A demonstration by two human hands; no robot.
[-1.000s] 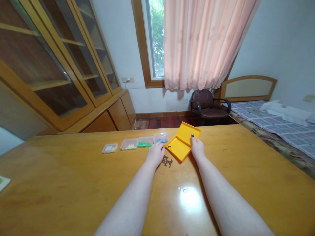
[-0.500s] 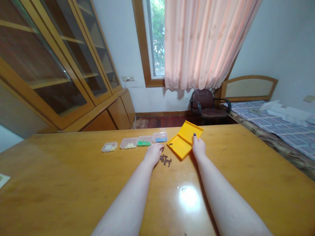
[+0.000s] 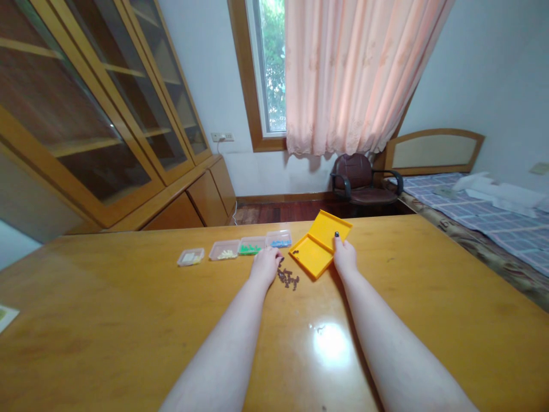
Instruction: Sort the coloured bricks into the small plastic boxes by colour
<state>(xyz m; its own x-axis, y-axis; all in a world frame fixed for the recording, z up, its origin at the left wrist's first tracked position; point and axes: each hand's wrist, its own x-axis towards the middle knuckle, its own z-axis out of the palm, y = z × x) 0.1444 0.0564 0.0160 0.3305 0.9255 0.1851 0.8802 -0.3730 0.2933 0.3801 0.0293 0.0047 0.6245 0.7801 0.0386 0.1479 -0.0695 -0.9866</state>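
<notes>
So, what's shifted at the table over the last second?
The left hand edged slightly left, and the small dark pieces beside its fingertips look shifted slightly left too. No clear grab or release shows. The right hand stays at the edge of the yellow plastic case, which barely moved. The four small clear trays stayed in their row.

Glass-front wooden cabinet (image 3: pixel 107 103), pink curtain (image 3: pixel 355 74), dark leather chair (image 3: pixel 359 177), bed (image 3: pixel 472 217)

The left hand (image 3: pixel 265 266) has moved closer to the green-piece tray (image 3: pixel 250 248).
</notes>
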